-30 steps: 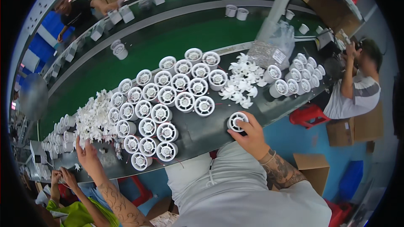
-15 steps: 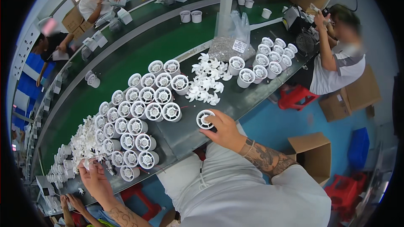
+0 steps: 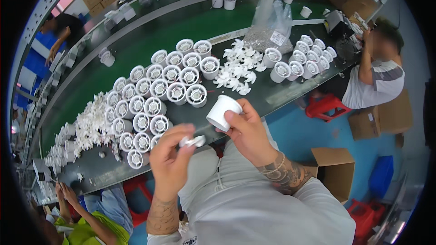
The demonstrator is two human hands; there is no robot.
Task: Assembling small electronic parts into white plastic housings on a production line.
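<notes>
While the left hand (image 3: 171, 156) was blurred, its fingers could be seen closed on a small white bladed piece (image 3: 197, 141), itself too smeared for its exact form to be read. The right hand (image 3: 250, 134) gripped a white cup (image 3: 221, 111) between thumb and fingers, tilted, at the near edge of the dark bench (image 3: 270, 103); its inside could not be made out. The left hand and bladed piece were just left of the cup, apart from it, and partly covered the nearest of the spoked white housings (image 3: 159, 88).

About twenty-eight of these housings were counted in the middle group, and about thirteen in the cluster of cups (image 3: 310, 68) on the right. Two white cups (image 3: 230, 3) stood on the far green belt (image 3: 190, 22). Two heaps of white fan blades, one left (image 3: 93, 120) and one right (image 3: 238, 66), overlapped too much to count. One clear bag (image 3: 274, 22) stood behind the right heap, its contents too small to identify.

Half a second earlier, the left hand was at the left heap and the gripped cup showed its spoked face; now its side wall showed.
</notes>
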